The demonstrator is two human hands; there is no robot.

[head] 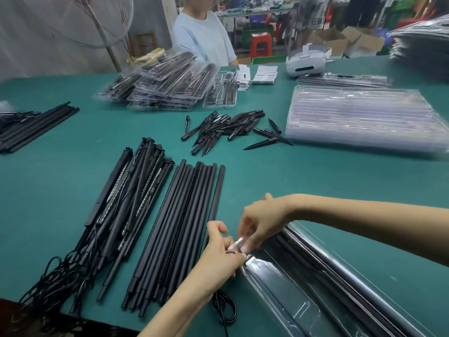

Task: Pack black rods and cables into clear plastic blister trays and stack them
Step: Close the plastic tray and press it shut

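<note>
A clear blister tray (323,285) lies at the lower right with black rods in its far channel. My left hand (220,249) and my right hand (261,221) meet at the tray's near-left end, both pinching its clear edge. A black cable (224,306) loops under my left wrist. Loose black rods (177,227) lie in a row left of my hands. Further left lies a heap of rods with cables (116,215).
Short black spikes (226,128) are scattered mid-table. A stack of empty clear trays (362,120) sits at the right. Filled trays (167,81) are piled at the back, with more rods (34,126) at the far left. A person sits across the green table (291,173).
</note>
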